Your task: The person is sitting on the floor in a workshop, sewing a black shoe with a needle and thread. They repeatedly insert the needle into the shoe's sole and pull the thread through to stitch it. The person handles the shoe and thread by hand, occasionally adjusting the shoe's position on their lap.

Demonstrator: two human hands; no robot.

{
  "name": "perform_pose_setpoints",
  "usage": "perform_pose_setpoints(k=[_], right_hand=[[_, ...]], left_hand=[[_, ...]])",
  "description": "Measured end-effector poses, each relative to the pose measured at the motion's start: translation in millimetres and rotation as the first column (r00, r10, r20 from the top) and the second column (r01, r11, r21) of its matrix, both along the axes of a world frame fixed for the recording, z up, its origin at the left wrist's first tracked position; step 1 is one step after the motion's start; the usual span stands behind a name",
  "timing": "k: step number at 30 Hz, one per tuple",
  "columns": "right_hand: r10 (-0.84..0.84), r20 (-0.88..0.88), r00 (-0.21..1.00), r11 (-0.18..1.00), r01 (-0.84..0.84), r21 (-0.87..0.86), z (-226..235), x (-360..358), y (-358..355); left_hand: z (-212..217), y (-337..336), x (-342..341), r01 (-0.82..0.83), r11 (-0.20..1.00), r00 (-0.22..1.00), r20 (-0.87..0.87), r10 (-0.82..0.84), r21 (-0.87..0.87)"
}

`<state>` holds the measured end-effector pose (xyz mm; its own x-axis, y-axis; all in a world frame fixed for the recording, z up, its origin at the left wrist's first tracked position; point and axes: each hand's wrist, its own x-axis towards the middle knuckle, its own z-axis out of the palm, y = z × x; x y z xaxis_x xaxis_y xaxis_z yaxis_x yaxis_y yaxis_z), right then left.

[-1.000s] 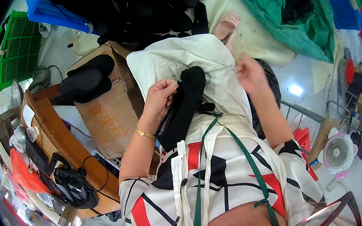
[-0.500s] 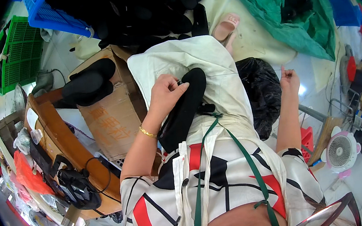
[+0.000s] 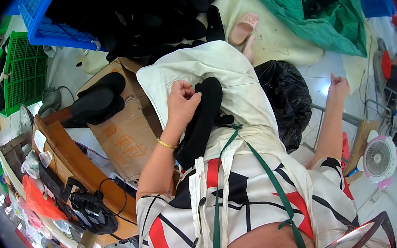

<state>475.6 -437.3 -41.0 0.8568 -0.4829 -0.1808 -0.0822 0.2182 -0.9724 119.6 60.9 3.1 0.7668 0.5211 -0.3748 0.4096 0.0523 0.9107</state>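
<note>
A black cloth shoe lies slanted across the white apron on my lap. My left hand is closed at the shoe's upper left edge, thumb against its rim and fingers curled. From the shoe a thin dark thread runs taut to the right, over the apron and a black plastic bag. At its far end my right hand is raised, fingers pinched together on the thread. Whether a needle is in that pinch is too small to see.
Beyond my knees stands a blue crate beside a heap of black shoes. More black shoes rest on a cardboard box at left. The black plastic bag and a pink-white fan are at right.
My right hand has moved outward to the right, drawing the thread longer. My left hand and the shoe stay almost in place; the view has shifted slightly.
</note>
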Motion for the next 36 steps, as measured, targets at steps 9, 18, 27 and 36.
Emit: perform_pose_setpoints(k=[9,18,27,36], right_hand=[[0.986,-0.108,0.127,-0.024,-0.532,-0.847,66,-175,286],[0.995,-0.012,-0.096,-0.065,-0.567,-0.821,102,-233,329],[0.987,-0.161,0.004,-0.104,-0.743,-0.661,99,-227,349],[0.971,-0.23,-0.062,-0.233,-0.457,-0.859,79,-224,374]], left_hand=[[5,12,-6,0.014,0.999,0.998,0.062,-0.017,0.049],[52,7,1,0.223,0.959,0.953,-0.167,-0.252,-0.172],[38,18,-14,-0.055,0.68,0.997,-0.071,0.005,-0.731],[36,23,-16,0.13,0.954,0.987,-0.052,-0.149,-0.269]])
